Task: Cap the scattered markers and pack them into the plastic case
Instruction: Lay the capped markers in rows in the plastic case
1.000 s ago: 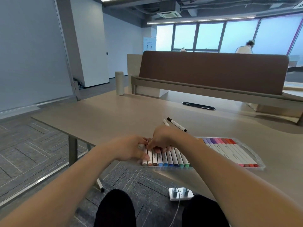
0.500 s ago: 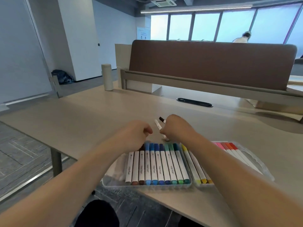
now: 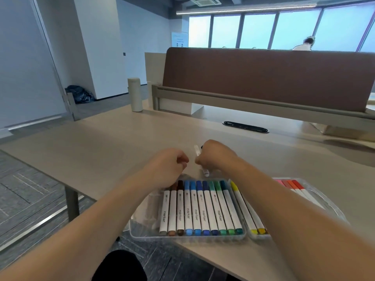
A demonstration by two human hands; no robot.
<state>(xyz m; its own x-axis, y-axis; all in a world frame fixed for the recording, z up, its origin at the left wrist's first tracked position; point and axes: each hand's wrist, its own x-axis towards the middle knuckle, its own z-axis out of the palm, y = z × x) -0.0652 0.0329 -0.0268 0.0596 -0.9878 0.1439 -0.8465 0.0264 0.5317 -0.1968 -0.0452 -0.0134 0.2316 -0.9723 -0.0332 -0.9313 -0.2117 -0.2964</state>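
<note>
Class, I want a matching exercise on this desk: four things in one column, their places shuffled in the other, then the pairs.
1 white marker
2 white bottle
3 yellow markers
4 black cable slot

A far left of desk
B in right hand
C right tray of plastic case
D desk middle, near brown divider

Pairs: 1-B, 2-A, 3-C, 4-D

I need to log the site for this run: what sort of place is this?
Probably an open-plan office: a long desk with a brown divider screen, a black cable grommet set into it, and grey carpet tiles on the floor.
</note>
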